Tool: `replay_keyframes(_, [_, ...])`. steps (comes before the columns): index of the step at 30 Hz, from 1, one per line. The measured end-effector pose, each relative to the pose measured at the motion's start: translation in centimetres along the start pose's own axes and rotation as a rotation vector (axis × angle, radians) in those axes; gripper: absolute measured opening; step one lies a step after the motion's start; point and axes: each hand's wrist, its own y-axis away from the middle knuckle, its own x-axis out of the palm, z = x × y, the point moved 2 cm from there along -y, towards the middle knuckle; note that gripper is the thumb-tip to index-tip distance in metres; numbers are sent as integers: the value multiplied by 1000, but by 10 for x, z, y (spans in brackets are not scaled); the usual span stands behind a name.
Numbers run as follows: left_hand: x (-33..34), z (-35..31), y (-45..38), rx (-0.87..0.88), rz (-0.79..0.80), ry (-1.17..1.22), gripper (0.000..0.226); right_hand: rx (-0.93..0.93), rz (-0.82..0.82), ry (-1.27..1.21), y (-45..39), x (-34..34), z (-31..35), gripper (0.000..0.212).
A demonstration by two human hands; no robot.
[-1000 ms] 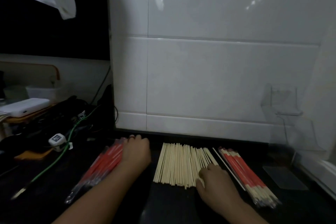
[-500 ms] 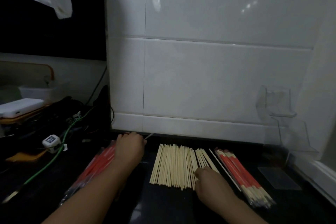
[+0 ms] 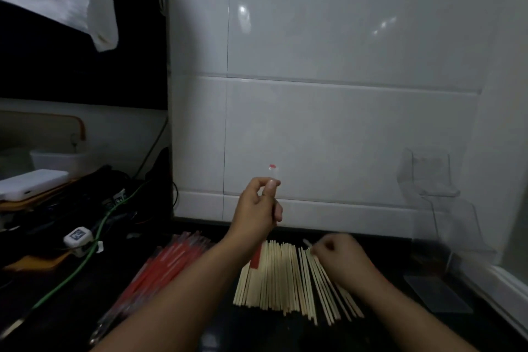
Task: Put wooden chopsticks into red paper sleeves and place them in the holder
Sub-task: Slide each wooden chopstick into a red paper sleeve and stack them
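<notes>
Wooden chopsticks (image 3: 274, 274) were spread in a flat row on the dark tabletop (image 3: 385, 331), just before the white tiled wall (image 3: 328, 123). A red paper sleeve (image 3: 256, 258) was held raised over that row by the left hand (image 3: 258, 207), pinched between thumb and curled fingers (image 3: 270, 187), its lower red end showing beneath the wrist and its upper end blurred. The right hand (image 3: 340, 258) was laid on the right edge of the row, its fingers curled round a chopstick tip there. A packet of red sleeves (image 3: 168, 261) was seen to the left, and a clear holder (image 3: 431, 177) was fixed against the wall at the right.
</notes>
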Motion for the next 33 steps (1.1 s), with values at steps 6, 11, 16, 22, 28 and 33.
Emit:
replay_keyframes(6, [1, 10, 1, -106, -80, 73, 25, -216, -142, -558, -11, -68, 44, 5])
replay_keyframes(11, [1, 13, 1, -92, -90, 129, 17, -404, -457, -467, -29, -101, 65, 24])
replay_keyframes(16, [0, 4, 2, -42, -26, 140, 14, -467, -629, -580, -35, -127, 86, 27])
replay_keyframes(22, [0, 2, 4, -2, 54, 135, 17, -442, -764, -678, -39, -144, 97, 27])
replay_keyframes(28, [1, 3, 3, 8, 55, 113, 16, -423, -767, -642, -43, -143, 96, 27])
replay_keyframes(33, [1, 4, 4, 2, 63, 106, 16, -413, -733, -616, -44, -138, 92, 27])
